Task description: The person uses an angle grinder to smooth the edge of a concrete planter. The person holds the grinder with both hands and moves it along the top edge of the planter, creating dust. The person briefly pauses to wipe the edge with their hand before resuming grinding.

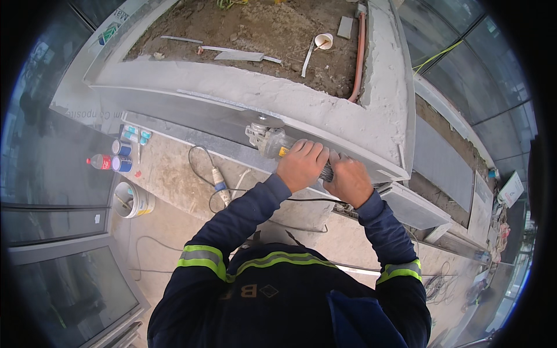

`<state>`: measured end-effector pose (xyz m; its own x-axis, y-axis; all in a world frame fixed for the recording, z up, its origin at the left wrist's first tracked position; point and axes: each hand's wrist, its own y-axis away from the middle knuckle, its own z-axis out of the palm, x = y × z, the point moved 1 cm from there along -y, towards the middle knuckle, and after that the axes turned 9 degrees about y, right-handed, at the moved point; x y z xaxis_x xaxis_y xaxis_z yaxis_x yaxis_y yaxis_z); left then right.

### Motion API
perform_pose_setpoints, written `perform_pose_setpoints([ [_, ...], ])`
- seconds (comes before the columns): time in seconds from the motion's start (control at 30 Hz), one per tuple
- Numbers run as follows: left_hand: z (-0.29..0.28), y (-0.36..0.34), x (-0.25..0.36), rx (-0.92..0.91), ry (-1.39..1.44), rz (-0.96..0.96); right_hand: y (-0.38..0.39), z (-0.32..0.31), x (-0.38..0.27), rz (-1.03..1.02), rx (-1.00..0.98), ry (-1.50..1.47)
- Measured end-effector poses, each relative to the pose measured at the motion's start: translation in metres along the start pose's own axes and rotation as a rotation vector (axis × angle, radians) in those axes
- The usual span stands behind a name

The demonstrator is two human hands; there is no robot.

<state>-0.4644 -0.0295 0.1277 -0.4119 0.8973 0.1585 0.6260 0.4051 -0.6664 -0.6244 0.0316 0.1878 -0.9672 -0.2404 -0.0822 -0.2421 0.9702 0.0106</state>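
Observation:
An angle grinder [272,142] is in both my hands, its metal head pointing left. My left hand [303,165] wraps round the body just behind the head. Farther back, my right hand [349,178] closes round the rear end, where a dark cable comes off. The grinder's disc [262,120] is at the upper edge of a grey stone slab [197,119] that faces a planter wall; whether it touches the edge I cannot tell. My fingers hide most of the grinder's body.
Soil [261,29] fills the planter, with a white cup [324,41], slab offcuts [239,56] and an orange pipe [360,55]. At left stand blue-and-white tins [122,164], a red-labelled bottle [100,162] and a white bucket [143,200]. A cable connector [220,184] and loose cables lie on the floor.

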Motion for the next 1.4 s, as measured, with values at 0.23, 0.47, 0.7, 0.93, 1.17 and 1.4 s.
perform_pose_setpoints([
  [0.23, 0.003, -0.003, 0.016, -0.053, 0.038, -0.055, 0.014, -0.014, 0.001, 0.025, -0.012, 0.018],
  [0.47, 0.008, 0.005, -0.02, -0.053, 0.015, -0.054, -0.022, 0.017, 0.006, -0.041, 0.023, 0.005],
  [0.7, 0.006, -0.004, 0.011, -0.024, 0.032, -0.028, 0.008, -0.008, 0.008, -0.006, 0.006, -0.013],
  [0.93, 0.004, -0.009, 0.021, -0.054, -0.007, -0.032, 0.016, -0.013, 0.01, 0.012, -0.018, 0.004],
  [1.17, 0.005, 0.002, -0.018, -0.07, 0.023, -0.075, -0.023, 0.022, 0.008, -0.057, 0.053, -0.018],
  [1.4, 0.007, -0.011, 0.025, -0.019, 0.004, -0.022, 0.019, -0.016, 0.013, -0.001, 0.008, -0.005],
])
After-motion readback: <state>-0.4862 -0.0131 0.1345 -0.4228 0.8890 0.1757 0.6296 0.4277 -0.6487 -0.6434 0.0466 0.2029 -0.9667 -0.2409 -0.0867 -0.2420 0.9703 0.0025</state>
